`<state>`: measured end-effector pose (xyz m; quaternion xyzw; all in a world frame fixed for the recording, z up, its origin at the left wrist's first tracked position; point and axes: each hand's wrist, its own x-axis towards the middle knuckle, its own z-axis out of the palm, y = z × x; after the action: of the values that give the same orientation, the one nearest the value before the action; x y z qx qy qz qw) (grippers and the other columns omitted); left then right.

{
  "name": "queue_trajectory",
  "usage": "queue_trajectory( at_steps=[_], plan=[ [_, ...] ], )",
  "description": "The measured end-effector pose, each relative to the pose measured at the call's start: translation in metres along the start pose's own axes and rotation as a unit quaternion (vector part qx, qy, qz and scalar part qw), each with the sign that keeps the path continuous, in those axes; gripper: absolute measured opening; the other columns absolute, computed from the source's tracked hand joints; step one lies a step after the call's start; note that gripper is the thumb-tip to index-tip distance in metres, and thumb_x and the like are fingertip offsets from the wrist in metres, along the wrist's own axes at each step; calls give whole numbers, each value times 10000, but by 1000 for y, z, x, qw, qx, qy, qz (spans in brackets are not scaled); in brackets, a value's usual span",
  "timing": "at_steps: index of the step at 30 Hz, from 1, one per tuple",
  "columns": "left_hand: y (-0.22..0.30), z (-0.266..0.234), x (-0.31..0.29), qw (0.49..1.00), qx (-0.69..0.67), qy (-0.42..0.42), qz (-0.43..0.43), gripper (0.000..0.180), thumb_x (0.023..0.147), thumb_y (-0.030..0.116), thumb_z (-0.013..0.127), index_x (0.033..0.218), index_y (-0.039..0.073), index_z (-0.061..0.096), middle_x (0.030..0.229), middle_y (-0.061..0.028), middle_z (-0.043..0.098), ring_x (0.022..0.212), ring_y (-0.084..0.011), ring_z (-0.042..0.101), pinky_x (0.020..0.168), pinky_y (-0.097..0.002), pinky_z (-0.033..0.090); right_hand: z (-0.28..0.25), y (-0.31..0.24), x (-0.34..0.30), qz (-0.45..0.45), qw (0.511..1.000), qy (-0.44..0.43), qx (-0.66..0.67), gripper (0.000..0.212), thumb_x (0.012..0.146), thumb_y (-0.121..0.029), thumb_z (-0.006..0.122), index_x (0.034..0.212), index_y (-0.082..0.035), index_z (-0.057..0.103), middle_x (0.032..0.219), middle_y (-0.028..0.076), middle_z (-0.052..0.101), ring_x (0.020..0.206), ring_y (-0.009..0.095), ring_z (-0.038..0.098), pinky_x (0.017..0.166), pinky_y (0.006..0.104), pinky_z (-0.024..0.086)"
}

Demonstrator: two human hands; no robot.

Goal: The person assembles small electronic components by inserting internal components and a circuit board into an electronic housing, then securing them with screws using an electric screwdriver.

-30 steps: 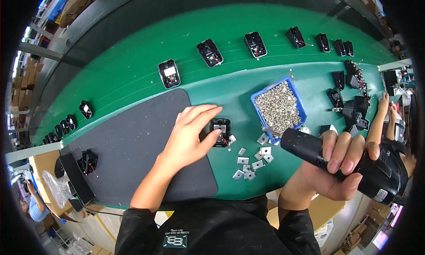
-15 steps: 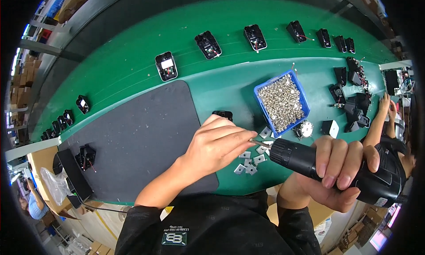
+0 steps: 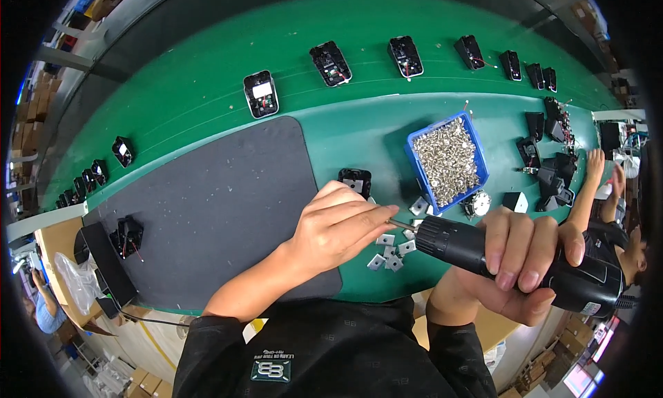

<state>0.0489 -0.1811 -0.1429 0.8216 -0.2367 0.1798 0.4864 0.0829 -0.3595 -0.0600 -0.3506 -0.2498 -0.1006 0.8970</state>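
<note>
My right hand (image 3: 521, 260) grips a black electric screwdriver (image 3: 504, 260), its bit pointing left. My left hand (image 3: 338, 225) pinches the tip of that bit with fingertips together, probably on a small screw that I cannot make out. Just beyond the left hand lies a small black housing (image 3: 355, 180) on the green table (image 3: 207, 87). Several small silver plates (image 3: 390, 253) lie scattered under the bit. A blue bin of silver screws (image 3: 447, 160) stands to the right of the housing.
A dark grey mat (image 3: 214, 205) covers the table's left side. Black housings (image 3: 261, 93) lie in a row along the far belt and more pile up at right (image 3: 552, 170). Another person's arm (image 3: 583, 191) reaches in at right. A black part (image 3: 128, 234) sits at the mat's left edge.
My left hand left the black housing on the mat's edge and came to the screwdriver's bit. The screwdriver swung left and nearer, toward that hand.
</note>
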Motion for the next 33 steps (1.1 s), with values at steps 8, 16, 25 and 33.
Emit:
queue_trajectory(
  at_steps=[8,16,25,33],
  plan=[
    [-11,-24,0,995,24,-52,-76,701,590,266,846,1200,14,609,1203,-114,625,991,-230,615,807,-350,421,3,24,-4,44,999,4,-11,410,823,-171,734,1112,-159,444,757,-12,552,610,131,540,580,280,454],
    [-41,-27,-16,970,84,-192,-120,929,569,294,854,1356,42,432,1302,-123,513,1170,-285,507,982,-410,335,0,55,-11,73,990,-6,-123,391,838,-159,647,1145,-122,409,744,-21,469,592,93,472,608,263,401],
    [-42,-20,-13,978,59,-139,-141,767,577,271,834,1250,58,533,1140,-98,564,1017,-258,544,899,-384,375,-4,66,-12,75,983,-13,-166,412,834,-153,643,1162,-109,398,722,-20,453,585,95,469,608,252,400],
    [-43,-19,-10,980,44,-130,-141,730,575,266,831,1225,64,567,1108,-86,575,993,-251,542,885,-378,377,-6,69,-8,76,982,-60,-162,327,812,-125,648,1032,-123,407,700,-13,469,553,103,482,567,255,414]
  ],
)
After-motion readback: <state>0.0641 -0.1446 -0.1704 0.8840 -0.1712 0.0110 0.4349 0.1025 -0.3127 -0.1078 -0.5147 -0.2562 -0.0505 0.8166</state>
